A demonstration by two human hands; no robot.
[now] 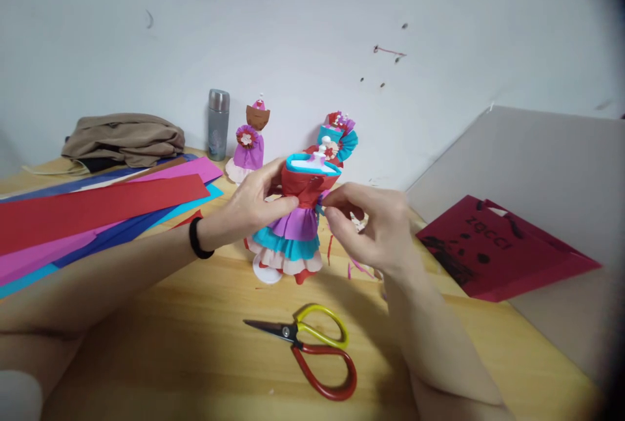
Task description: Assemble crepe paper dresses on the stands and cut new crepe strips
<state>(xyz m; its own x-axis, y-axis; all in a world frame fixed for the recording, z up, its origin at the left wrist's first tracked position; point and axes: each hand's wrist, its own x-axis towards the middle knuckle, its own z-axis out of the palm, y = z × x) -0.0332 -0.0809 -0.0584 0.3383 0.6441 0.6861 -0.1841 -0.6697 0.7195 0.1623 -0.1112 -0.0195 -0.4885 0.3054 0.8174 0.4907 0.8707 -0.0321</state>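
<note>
A small dress form (312,181) in a crepe-paper dress stands in front of me. Its bodice is red with a turquoise top edge, above ruffles of purple, turquoise, pale pink and red. My left hand (254,200) grips the bodice from the left, thumb across its front. On the right side, at the waist, my right hand (375,219) has thumb and forefinger pinched close to the dress; whatever lies between the fingertips is too small to make out. Closer to me lie scissors (293,333) with one yellow and one red handle, blades pointing left.
Coloured paper strips (102,209) are spread at the left, near a folded brown cloth (122,138). Along the wall stand a grey flask (218,125) and two other dressed forms, one purple (249,148), one turquoise and red (346,138). A magenta bag (502,252) leans at the right.
</note>
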